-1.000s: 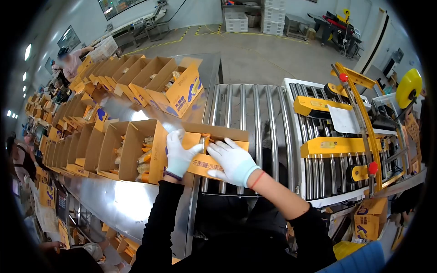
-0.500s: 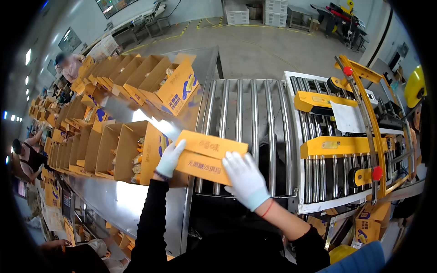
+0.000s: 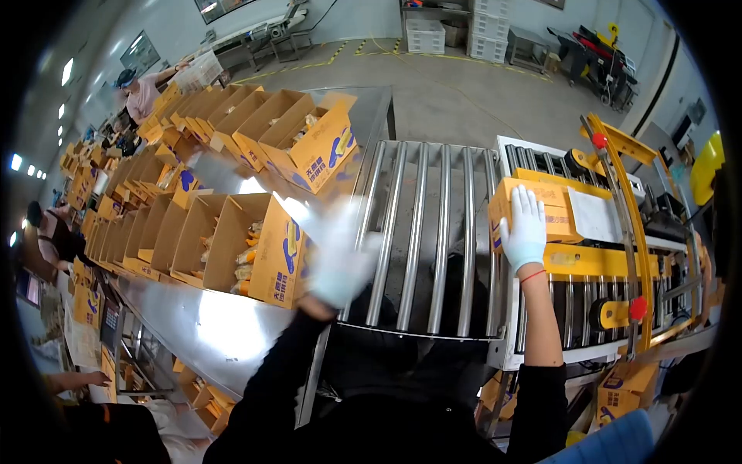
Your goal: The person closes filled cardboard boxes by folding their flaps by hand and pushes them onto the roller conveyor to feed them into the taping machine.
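The right hand (image 3: 527, 228) is at 3 o'clock in the view. Its grip is flat and unclenched, the fingers straight and close together, pressed on the top and near side of a closed box (image 3: 558, 223). That box lies in the machine (image 3: 508, 352), between its two yellow guides; the lower guide (image 3: 607, 262) shows at 5 o'clock from the box. A white sheet (image 3: 597, 215) touches or overlaps the box's 3 o'clock end; which of these I cannot tell. A red band (image 3: 532, 275) circles the right wrist.

The left hand (image 3: 338, 259), also gloved in white, is just off the centre towards 8 o'clock. It is too blurred to tell how its grip stands. It is where the steel counter (image 3: 201, 329) meets the rollers (image 3: 422, 232), just beside an open box (image 3: 283, 259) at 9 o'clock from it. That one ends the near row of upright, open boxes holding wrapped packs (image 3: 245, 267). A second row runs beyond it, its nearest box (image 3: 328, 158) at 11 o'clock in the view.

A person in pink (image 3: 142, 99) is at 10 o'clock, by the far row. White crates (image 3: 490, 32) are stacked at 1 o'clock.
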Tool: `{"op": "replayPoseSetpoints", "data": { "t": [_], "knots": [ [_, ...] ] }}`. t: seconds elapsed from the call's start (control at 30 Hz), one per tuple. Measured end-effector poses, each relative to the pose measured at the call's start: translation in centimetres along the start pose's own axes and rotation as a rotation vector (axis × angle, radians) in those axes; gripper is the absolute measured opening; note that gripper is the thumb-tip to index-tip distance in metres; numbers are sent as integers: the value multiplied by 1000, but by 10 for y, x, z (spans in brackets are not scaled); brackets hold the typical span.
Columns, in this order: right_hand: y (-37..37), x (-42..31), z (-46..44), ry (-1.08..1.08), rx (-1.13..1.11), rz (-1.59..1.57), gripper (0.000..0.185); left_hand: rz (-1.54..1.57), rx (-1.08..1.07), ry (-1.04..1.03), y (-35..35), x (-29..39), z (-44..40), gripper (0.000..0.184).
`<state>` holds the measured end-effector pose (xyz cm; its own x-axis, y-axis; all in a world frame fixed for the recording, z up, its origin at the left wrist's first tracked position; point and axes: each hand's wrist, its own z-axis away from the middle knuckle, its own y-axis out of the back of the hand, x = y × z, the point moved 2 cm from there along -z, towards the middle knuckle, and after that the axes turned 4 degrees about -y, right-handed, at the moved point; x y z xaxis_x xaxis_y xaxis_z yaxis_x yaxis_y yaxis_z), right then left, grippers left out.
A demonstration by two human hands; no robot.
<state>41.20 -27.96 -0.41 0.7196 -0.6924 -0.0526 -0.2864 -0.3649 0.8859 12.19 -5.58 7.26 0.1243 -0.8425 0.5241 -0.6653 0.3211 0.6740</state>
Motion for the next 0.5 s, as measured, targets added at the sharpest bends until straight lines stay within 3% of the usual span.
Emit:
{"op": "replayPoseSetpoints", "data": {
  "t": [0.03,0.07,0.1,0.13,0.17,0.2,0.23,0.27,0.3,0.33,0.37,0.4,0.43,0.47,0.5],
  "knots": [
    [9,-4,0,29,127,37,57,-155,102,87,54,5,5,49],
    [25,-12,-2,26,134,35,57,-513,250,211,87,-30,28,43],
    [41,-26,-5,-61,-94,-184,45,-732,120,543,111,-66,65,39],
    [44,-52,8,0,-70,-349,35,-751,-311,842,121,-99,86,45],
    [46,-77,22,66,-56,-512,30,-626,-475,579,121,-113,93,55],
    [49,-123,34,216,-175,-864,29,-605,-484,569,118,-110,93,55],
    [61,-173,46,395,-364,-680,29,-331,-424,487,112,-101,82,53],
    [83,-204,60,560,-390,-776,45,-48,-380,387,105,-88,64,51],
    [93,-223,77,615,-196,-907,65,253,-231,456,114,-66,48,48],
    [97,-235,81,641,-171,-715,80,562,-115,531,118,-55,40,45],
    [78,-241,87,596,-56,-588,75,264,294,242,108,-78,46,37],
    [58,-239,87,563,45,-452,71,178,360,254,115,-95,51,34],
    [54,-233,76,583,-146,-501,61,227,202,332,121,-121,56,35],
    [52,-226,65,596,-330,-567,52,350,-91,402,116,-146,57,41],
    [46,-225,64,559,-377,-734,42,340,-297,390,108,-165,54,50]
  ]
}}
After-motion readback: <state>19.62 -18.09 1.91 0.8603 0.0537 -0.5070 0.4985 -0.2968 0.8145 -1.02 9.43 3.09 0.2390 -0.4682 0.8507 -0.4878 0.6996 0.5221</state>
